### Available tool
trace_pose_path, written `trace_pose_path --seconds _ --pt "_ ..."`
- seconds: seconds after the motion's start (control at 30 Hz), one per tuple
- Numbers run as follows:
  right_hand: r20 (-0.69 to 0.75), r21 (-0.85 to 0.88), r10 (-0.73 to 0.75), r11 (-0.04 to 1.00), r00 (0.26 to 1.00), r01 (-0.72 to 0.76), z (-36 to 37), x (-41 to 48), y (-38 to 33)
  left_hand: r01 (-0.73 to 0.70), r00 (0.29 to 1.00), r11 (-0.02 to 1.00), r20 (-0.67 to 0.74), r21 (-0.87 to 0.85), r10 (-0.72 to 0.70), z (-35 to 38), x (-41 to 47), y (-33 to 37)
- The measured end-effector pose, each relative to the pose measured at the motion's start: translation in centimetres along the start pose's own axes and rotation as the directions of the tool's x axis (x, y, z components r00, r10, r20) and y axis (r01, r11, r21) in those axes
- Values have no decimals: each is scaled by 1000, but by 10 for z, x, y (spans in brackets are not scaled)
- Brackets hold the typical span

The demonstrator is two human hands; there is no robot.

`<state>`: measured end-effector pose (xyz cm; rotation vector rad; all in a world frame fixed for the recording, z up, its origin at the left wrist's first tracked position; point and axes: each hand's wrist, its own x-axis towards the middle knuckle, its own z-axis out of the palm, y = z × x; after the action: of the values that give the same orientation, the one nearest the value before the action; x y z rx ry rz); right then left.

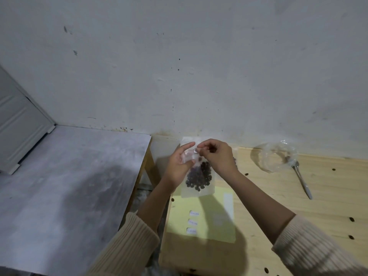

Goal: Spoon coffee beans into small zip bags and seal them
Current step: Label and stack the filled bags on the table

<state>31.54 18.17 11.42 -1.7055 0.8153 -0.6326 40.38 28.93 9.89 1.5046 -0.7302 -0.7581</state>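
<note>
A small clear zip bag [199, 188] hangs upright above the wooden table [278, 196], its lower half filled with dark coffee beans [199, 177]. My left hand [180, 163] holds the bag's upper left edge between thumb and fingers. My right hand [217, 154] pinches the bag's top strip at the middle. Further right, a metal spoon [301, 177] lies on the table, its bowl resting against a clear plastic container [277, 156].
A pale yellow sheet [211, 226] with three small white labels lies on the table below the bag. Left of the wooden table stands a grey table [69, 176], with a gap between the two. A white wall rises right behind both.
</note>
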Motion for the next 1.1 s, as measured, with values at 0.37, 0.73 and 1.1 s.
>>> trace_pose_path --seconds 0.37,0.73,1.1 --pt "9 -131 12 991 1000 -11 6 -3 -5 2 1000 1000 -21 -28 -3 -1 -5 0" --pt "-89 -224 4 974 996 -24 9 -8 -3 -47 998 999 -29 -8 47 -2 -6 -9" --pt "19 149 267 952 963 -267 -8 -8 1 -50 977 996 -210 -69 34 12 -1 -3"
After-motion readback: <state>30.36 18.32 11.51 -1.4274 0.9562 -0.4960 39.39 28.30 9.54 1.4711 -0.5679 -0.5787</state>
